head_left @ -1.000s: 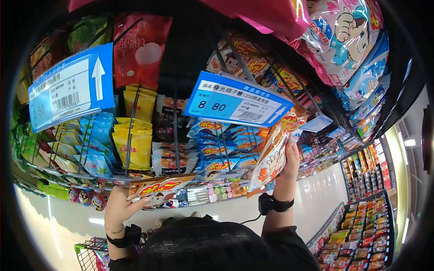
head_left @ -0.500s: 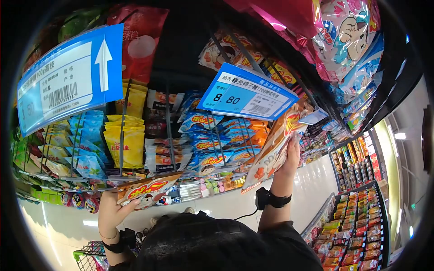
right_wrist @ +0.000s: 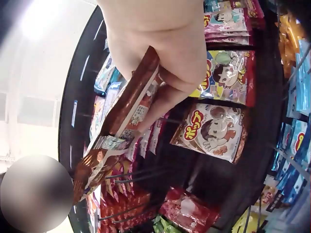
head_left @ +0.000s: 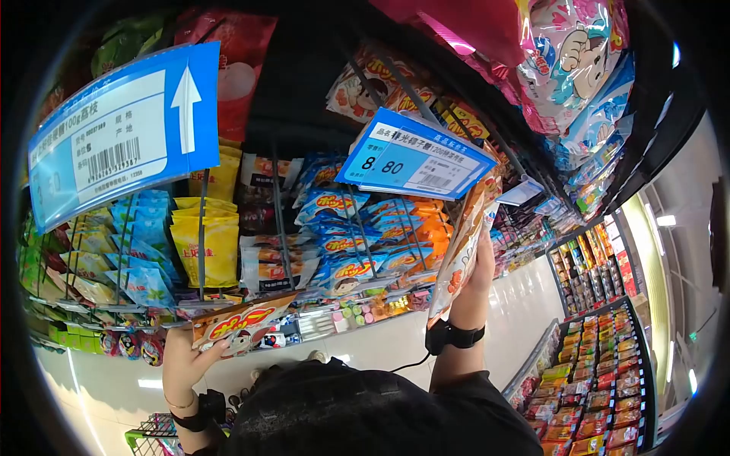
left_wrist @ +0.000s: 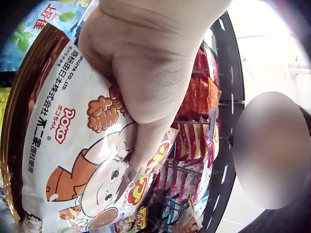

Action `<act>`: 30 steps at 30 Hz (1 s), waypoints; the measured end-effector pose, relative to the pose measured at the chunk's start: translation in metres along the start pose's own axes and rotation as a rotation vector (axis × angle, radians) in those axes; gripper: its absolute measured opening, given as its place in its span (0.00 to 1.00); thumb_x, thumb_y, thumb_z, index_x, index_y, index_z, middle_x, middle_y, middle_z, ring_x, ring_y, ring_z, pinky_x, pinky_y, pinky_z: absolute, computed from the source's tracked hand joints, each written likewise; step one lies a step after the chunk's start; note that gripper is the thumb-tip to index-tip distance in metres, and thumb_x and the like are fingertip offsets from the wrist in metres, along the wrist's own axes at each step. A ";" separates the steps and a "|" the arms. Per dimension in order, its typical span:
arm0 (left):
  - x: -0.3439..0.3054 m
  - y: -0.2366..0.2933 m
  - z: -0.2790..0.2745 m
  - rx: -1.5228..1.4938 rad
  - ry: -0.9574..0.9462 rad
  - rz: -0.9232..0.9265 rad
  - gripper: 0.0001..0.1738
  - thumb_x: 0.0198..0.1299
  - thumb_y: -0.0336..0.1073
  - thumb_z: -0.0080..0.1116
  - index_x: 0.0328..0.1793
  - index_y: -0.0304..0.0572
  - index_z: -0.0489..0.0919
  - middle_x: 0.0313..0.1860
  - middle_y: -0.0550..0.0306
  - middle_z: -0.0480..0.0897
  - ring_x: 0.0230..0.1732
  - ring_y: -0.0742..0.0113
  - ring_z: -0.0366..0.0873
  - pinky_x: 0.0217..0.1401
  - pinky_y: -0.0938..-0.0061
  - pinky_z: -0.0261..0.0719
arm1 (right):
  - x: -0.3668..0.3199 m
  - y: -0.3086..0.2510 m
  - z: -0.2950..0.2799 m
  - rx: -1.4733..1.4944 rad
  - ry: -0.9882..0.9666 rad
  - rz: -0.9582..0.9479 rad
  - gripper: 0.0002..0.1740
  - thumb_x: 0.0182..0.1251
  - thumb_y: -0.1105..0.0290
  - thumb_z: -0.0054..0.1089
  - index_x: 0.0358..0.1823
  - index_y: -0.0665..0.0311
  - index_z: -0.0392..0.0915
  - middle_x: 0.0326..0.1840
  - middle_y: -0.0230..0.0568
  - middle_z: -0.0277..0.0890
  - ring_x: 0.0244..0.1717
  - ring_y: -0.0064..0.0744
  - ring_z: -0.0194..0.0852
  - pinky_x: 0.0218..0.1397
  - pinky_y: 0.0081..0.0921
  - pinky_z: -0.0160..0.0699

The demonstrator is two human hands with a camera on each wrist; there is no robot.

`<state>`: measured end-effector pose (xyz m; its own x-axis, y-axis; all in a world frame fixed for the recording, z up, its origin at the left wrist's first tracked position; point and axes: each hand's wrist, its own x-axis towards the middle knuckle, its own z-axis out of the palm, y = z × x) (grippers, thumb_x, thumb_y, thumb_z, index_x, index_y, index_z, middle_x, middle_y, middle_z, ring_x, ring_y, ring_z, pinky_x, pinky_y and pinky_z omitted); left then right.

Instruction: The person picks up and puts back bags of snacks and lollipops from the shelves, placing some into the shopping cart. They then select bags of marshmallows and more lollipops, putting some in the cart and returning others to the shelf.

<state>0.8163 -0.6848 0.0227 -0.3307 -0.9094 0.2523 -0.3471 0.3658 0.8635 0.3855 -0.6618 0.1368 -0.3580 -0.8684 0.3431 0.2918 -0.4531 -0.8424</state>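
My left hand (head_left: pixel 182 365) grips a brown and white candy bag (head_left: pixel 242 327) low in front of the rack. In the left wrist view its cartoon child and "Poko" print show, with the thumb of that hand (left_wrist: pixel 150 63) lying across the printed face (left_wrist: pixel 53 145). Farther right, my right hand (head_left: pixel 479 270) pinches a similar brown and white bag (head_left: pixel 459 254), raised beside a price tag (head_left: pixel 418 156). The right wrist view shows this bag (right_wrist: pixel 129 109) nearly edge-on between thumb and fingers. Behind it hangs a matching cartoon bag (right_wrist: pixel 214 130).
A second blue price tag (head_left: pixel 125 129) juts out at the left. Yellow bags (head_left: pixel 204 247) and blue bags (head_left: pixel 346 243) hang on metal hooks across the rack. Large pink and white packs (head_left: pixel 574 61) bulge out at upper right. A cart (head_left: pixel 148 437) stands at lower left.
The bag in my right hand has turned to show more of its edge. My left hand, with its bag, has shifted slightly left in the head view, and the left price tag looks larger.
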 end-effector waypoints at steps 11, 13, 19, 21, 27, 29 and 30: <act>-0.011 0.000 -0.008 -0.029 -0.144 -0.168 0.20 0.45 0.37 0.65 0.41 0.27 0.78 0.34 0.45 0.81 0.35 0.56 0.78 0.43 0.69 0.74 | 0.010 -0.004 0.006 -0.111 0.032 0.041 0.23 0.70 0.68 0.42 0.62 0.71 0.60 0.53 0.47 0.73 0.48 0.36 0.77 0.51 0.30 0.77; -0.013 0.003 -0.005 0.044 0.008 -0.021 0.14 0.46 0.35 0.65 0.33 0.30 0.80 0.24 0.48 0.80 0.25 0.53 0.78 0.30 0.71 0.73 | 0.018 -0.004 0.024 -0.200 0.054 0.011 0.18 0.69 0.70 0.46 0.56 0.71 0.67 0.52 0.42 0.74 0.49 0.29 0.76 0.52 0.26 0.74; -0.016 0.012 -0.002 -0.023 0.048 0.058 0.15 0.45 0.34 0.64 0.38 0.30 0.80 0.27 0.49 0.82 0.26 0.59 0.80 0.33 0.73 0.75 | 0.086 0.019 0.005 -0.224 0.000 0.025 0.14 0.68 0.71 0.47 0.53 0.68 0.70 0.49 0.36 0.75 0.49 0.26 0.74 0.53 0.24 0.70; -0.019 0.017 -0.006 -0.026 -0.113 -0.135 0.18 0.46 0.34 0.64 0.41 0.27 0.79 0.35 0.47 0.82 0.35 0.62 0.80 0.41 0.72 0.75 | 0.107 0.020 0.014 -0.267 0.137 0.129 0.13 0.67 0.73 0.50 0.52 0.67 0.71 0.49 0.35 0.75 0.49 0.25 0.73 0.53 0.24 0.69; -0.027 0.028 0.004 0.040 0.046 0.000 0.18 0.45 0.36 0.66 0.39 0.30 0.80 0.30 0.47 0.83 0.30 0.57 0.81 0.37 0.70 0.76 | 0.102 0.030 0.016 -0.197 -0.073 -0.093 0.11 0.62 0.70 0.57 0.47 0.59 0.73 0.37 0.25 0.74 0.39 0.18 0.68 0.40 0.18 0.65; -0.030 0.028 0.007 0.044 0.007 -0.070 0.18 0.46 0.37 0.67 0.39 0.29 0.80 0.27 0.48 0.82 0.26 0.59 0.80 0.33 0.72 0.75 | 0.094 0.036 0.007 -0.140 -0.064 -0.010 0.12 0.64 0.70 0.55 0.48 0.62 0.73 0.43 0.27 0.73 0.42 0.18 0.68 0.46 0.20 0.65; -0.030 0.029 0.011 0.041 0.033 0.008 0.17 0.46 0.36 0.66 0.38 0.28 0.79 0.24 0.49 0.82 0.24 0.63 0.80 0.31 0.73 0.75 | 0.088 0.034 0.007 -0.081 -0.106 0.014 0.13 0.64 0.71 0.54 0.50 0.64 0.72 0.46 0.28 0.73 0.44 0.19 0.68 0.49 0.21 0.65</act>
<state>0.8068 -0.6449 0.0355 -0.3048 -0.9120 0.2744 -0.3804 0.3807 0.8428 0.3708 -0.7550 0.1412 -0.2573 -0.8929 0.3695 0.2222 -0.4268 -0.8766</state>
